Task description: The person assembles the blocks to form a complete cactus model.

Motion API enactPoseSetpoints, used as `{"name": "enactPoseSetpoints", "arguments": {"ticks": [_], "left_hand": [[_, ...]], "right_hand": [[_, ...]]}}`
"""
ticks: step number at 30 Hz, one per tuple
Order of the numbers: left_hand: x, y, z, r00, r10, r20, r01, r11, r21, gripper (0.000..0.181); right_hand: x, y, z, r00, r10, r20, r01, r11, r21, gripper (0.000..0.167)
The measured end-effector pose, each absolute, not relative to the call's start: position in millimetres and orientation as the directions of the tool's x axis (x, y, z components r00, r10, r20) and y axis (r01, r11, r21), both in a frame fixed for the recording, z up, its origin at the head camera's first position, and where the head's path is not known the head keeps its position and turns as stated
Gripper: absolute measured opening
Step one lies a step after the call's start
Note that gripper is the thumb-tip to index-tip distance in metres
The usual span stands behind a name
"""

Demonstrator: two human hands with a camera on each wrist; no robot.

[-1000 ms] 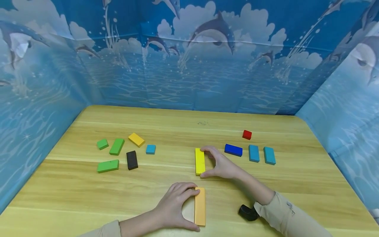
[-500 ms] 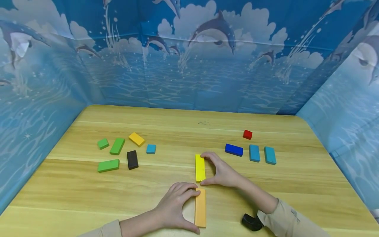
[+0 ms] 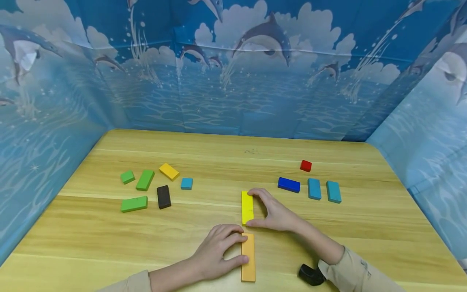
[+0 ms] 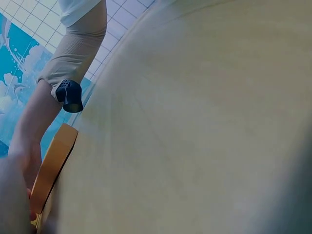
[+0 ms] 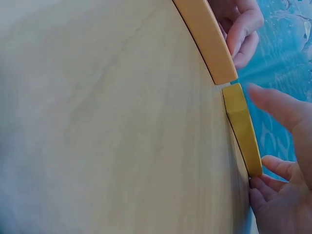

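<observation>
The orange block (image 3: 248,267) lies lengthwise at the table's near middle. The left hand (image 3: 215,255) is at its left side, index fingertip at the far end and thumb over its top, not round the near end. Just beyond, in line, lies the yellow block (image 3: 247,207); the right hand (image 3: 279,213) arches on its right. In the right wrist view, fingers touch the far end of the yellow block (image 5: 243,129), while the right hand's thumb (image 5: 278,105) stands slightly off the near end. A small gap separates the blocks.
Left on the table are green blocks (image 3: 134,204), a black block (image 3: 163,197), an orange-yellow block (image 3: 169,172) and a small light-blue block (image 3: 187,183). Right are a dark-blue block (image 3: 289,185), a red block (image 3: 305,166) and two light-blue blocks (image 3: 314,189). Patterned curtains surround the table.
The yellow block and right hand have come nearer to the orange block. The left thumb has moved from the orange block's near end to over its top.
</observation>
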State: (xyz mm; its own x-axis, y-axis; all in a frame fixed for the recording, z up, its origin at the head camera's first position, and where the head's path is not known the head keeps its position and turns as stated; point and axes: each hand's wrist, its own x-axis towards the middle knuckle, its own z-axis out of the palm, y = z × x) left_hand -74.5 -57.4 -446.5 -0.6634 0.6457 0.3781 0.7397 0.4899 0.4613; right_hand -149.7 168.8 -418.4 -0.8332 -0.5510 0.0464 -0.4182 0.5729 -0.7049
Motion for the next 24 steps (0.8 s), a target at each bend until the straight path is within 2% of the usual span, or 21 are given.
{"name": "enactPoseSetpoints", "arguments": {"ticks": [5, 11, 24], "left_hand": [[-76.4, -51.7, -448.0, -0.704, 0.590, 0.396, 0.701, 0.488, 0.519, 0.030], [-77.9, -48.1, -447.7, -0.715, 0.566, 0.410, 0.691, 0.483, 0.538, 0.024], [-76.9, -47.0, -444.4, -0.797, 0.512, 0.321, 0.589, 0.541, 0.600, 0.047]], "right_hand": [[-152.4, 169.2, -419.6, -0.831, -0.549, 0.082, -0.437, 0.556, -0.707, 0.051], [-154.1, 168.5, -419.5, -0.839, -0.536, 0.099, -0.432, 0.544, -0.719, 0.047], [-154.0, 168.0, -419.3, -0.842, -0.535, 0.067, -0.395, 0.528, -0.752, 0.045]]}}
